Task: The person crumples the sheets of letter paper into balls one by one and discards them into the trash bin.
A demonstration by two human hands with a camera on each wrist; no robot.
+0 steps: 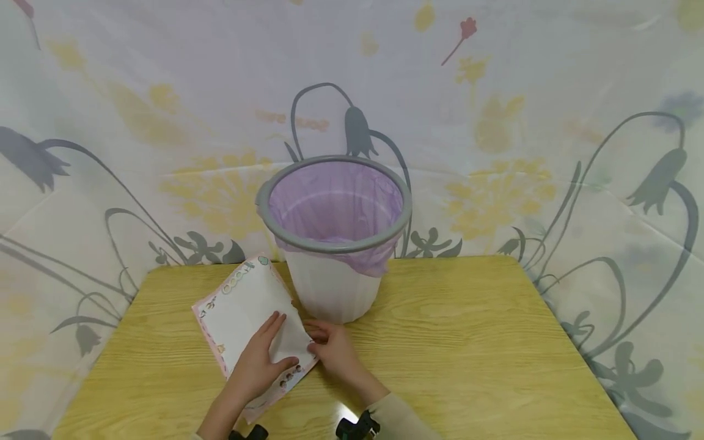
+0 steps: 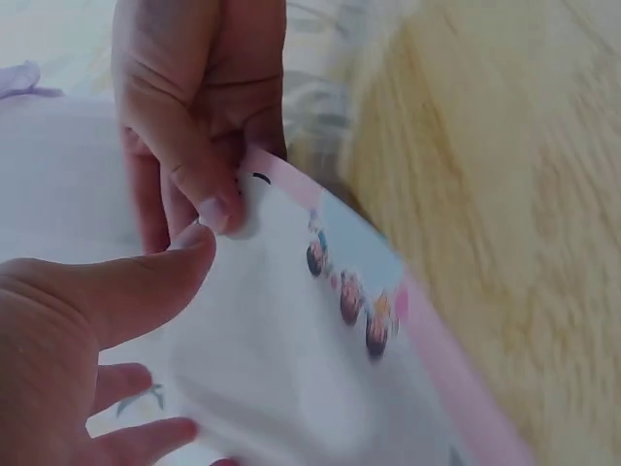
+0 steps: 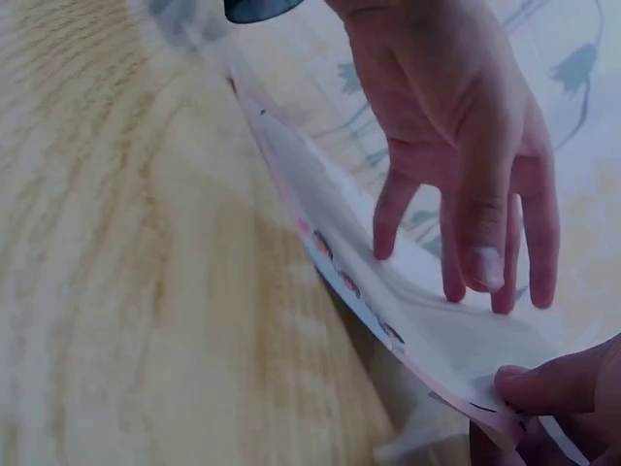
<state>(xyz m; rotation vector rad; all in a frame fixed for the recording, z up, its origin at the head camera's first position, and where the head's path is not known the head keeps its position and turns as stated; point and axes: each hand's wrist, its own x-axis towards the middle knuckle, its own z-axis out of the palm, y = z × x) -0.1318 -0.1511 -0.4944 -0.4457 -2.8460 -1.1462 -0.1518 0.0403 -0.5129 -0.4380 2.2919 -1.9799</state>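
A white sheet of paper (image 1: 242, 305) with a pink border and small cartoon figures lies slantwise on the table. My left hand (image 1: 257, 363) rests on it with fingers spread and straight. At the sheet's near right corner, my right hand (image 1: 338, 353) pinches the edge between thumb and fingers. In the right wrist view that corner of the paper (image 3: 441, 335) curves up off the wood, and the left fingertips touch its face. The left wrist view shows the left thumb close by the right thumb (image 2: 215, 212) over the corner.
A white waste bin (image 1: 332, 287) with a grey rim (image 1: 335, 247) stands just behind the hands, lined with a purple bag (image 1: 335, 205). The wood-grain table (image 1: 467, 342) extends to the right. A flower-printed cloth (image 1: 550, 91) hangs behind the table.
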